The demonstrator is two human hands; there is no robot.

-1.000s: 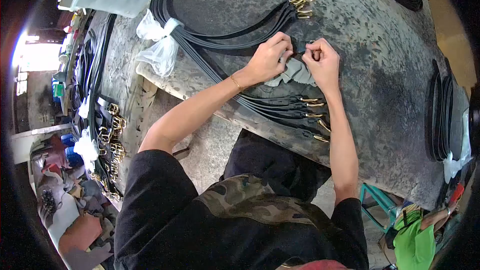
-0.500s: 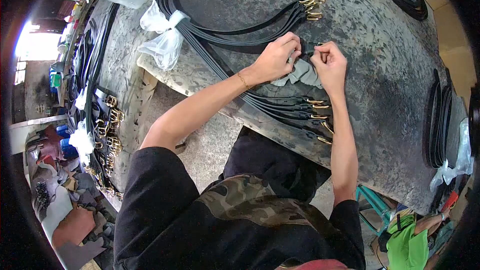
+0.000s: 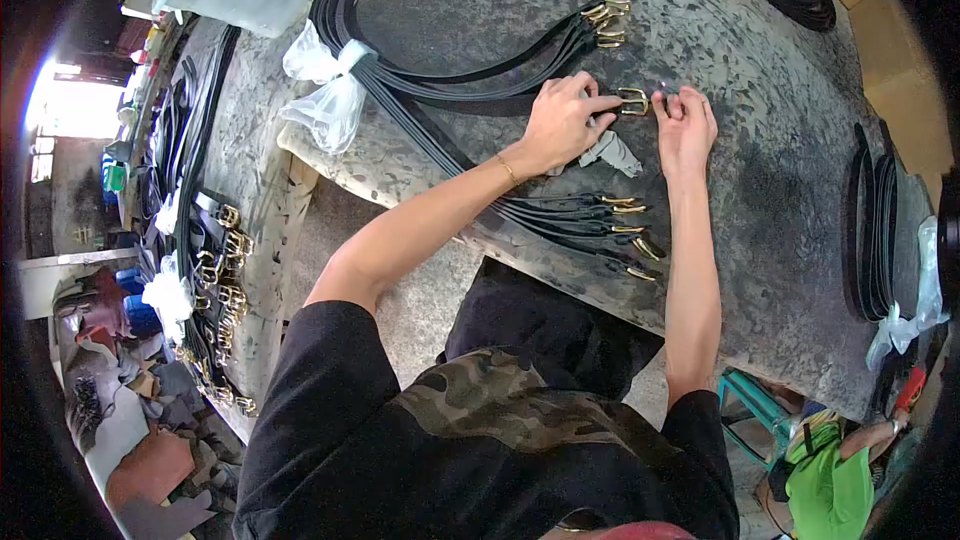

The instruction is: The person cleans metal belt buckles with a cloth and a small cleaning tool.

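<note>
A gold belt buckle [image 3: 632,101] lies between my hands at the end of a black belt. My left hand [image 3: 565,123] is closed on that belt just left of the buckle, thumb and fingers pressing it. To the right of the buckle, my right hand [image 3: 687,130] has its fingertips pinched together; whatever sits in them is too small to make out. Under my left hand rests a crumpled grey cloth [image 3: 614,154]. Beside the hands, black belts [image 3: 440,140] with gold buckles are bundled by a white plastic wrap [image 3: 335,90], their buckle ends fanning above and below.
More black belts with gold buckles [image 3: 230,300] hang at the left. Coiled belts [image 3: 873,230] lie at the table's right side, others [image 3: 800,0] at the far right corner. Leather scraps [image 3: 150,460] fill the lower left. A person in green [image 3: 830,480] is at the lower right.
My right hand has moved right, away from my left hand. The gold buckle between them, mostly covered before, now shows. My left hand has shifted slightly.
</note>
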